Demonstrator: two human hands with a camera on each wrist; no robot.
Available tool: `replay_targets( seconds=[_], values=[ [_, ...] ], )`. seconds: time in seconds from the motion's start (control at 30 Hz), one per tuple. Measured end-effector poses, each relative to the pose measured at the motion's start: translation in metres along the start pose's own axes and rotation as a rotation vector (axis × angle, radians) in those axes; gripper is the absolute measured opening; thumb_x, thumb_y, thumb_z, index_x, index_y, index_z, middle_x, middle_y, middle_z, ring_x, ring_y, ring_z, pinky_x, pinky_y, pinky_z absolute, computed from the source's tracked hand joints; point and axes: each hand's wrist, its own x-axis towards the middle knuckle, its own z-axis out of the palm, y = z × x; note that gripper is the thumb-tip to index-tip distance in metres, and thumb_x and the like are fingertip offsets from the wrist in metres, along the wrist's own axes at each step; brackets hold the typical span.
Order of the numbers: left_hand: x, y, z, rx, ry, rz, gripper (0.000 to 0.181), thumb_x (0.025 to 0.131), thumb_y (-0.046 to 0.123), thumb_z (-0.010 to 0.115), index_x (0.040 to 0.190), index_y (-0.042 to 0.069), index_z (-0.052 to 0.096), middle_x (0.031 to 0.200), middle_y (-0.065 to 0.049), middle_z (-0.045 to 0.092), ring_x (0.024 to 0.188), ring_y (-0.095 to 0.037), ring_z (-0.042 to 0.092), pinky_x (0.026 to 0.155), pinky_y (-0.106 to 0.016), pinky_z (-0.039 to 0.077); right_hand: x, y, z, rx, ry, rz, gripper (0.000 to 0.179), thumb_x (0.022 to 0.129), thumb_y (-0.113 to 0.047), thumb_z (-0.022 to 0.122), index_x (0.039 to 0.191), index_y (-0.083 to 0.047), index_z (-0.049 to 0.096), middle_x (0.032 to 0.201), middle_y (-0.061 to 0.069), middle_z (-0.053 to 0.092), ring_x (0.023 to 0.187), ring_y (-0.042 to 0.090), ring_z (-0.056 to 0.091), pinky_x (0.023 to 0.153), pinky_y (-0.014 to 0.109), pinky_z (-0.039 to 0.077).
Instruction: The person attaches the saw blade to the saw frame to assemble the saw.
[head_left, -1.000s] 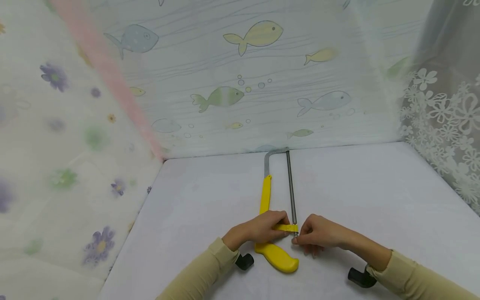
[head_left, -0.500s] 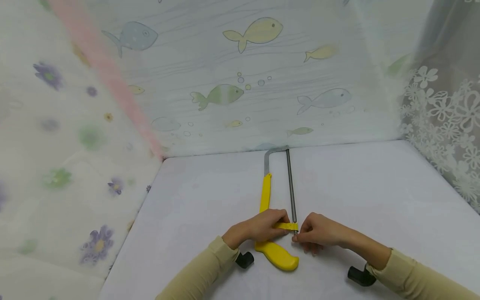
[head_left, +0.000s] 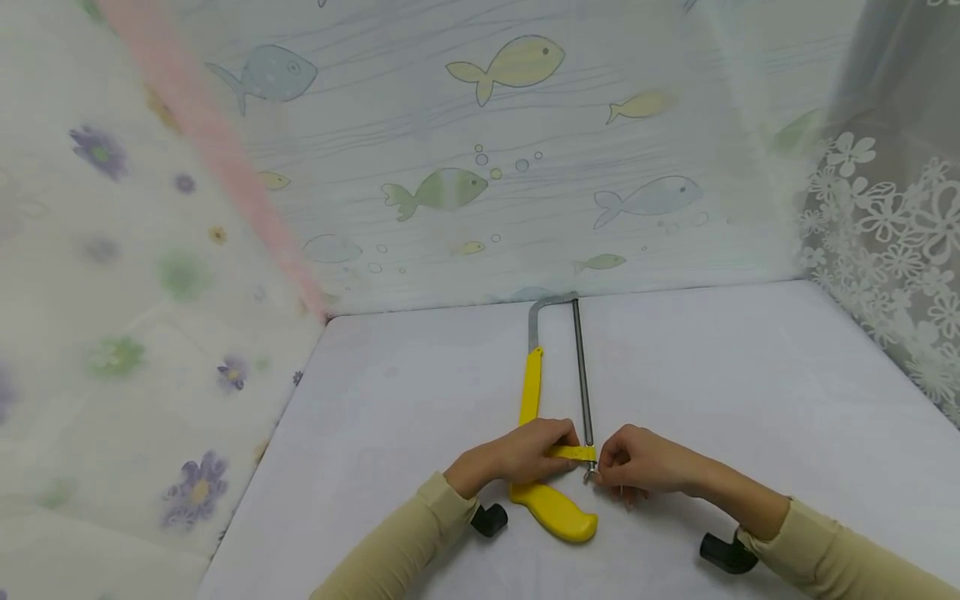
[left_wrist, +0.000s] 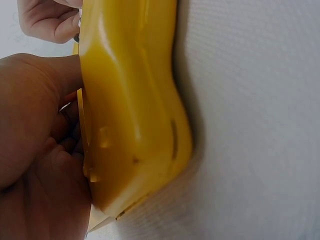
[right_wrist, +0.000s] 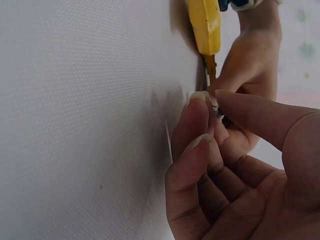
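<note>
A hacksaw (head_left: 531,387) lies flat on the white table, its grey front bow pointing away and its yellow handle (head_left: 558,515) toward me. My left hand (head_left: 532,450) grips the yellow frame just ahead of the handle, beside the short yellow arm (head_left: 573,453). Along the right side runs the dark, straight blade (head_left: 582,371). At its near end, a small silver wing nut (head_left: 590,476) shows below the yellow arm. My right hand (head_left: 645,461) has thumb and fingertips at this nut, pinching it; the right wrist view shows a bit of metal between them.
A black wrist mount (head_left: 491,522) sits under the left sleeve, another mount (head_left: 727,552) by the right sleeve. Behind the white tabletop (head_left: 420,367) hangs a fish-print curtain (head_left: 450,250). A floral curtain (head_left: 150,333) borders the left, white lace (head_left: 900,225) the right.
The right thumb and fingers have shifted slightly right, so the wing nut now shows. The left hand and hacksaw stay in place.
</note>
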Motion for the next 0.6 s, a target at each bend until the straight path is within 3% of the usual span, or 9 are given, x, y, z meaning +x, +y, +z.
replay_targets(
  seconds=[0.6],
  values=[
    [-0.0015, -0.0005, 0.0004, 0.002, 0.007, -0.009, 0.015, 0.101, 0.019, 0.067, 0.113, 0.014, 0.059, 0.102, 0.010, 0.063, 0.087, -0.002, 0.052, 0.083, -0.014, 0.045, 0.0010, 0.0056, 0.0015, -0.065, 0.056, -0.019, 0.015, 0.092, -0.014, 0.074, 0.081, -0.006, 0.068, 0.064, 0.002, 0.061, 0.053, 0.014, 0.054, 0.046, 0.024, 0.041]
  ],
)
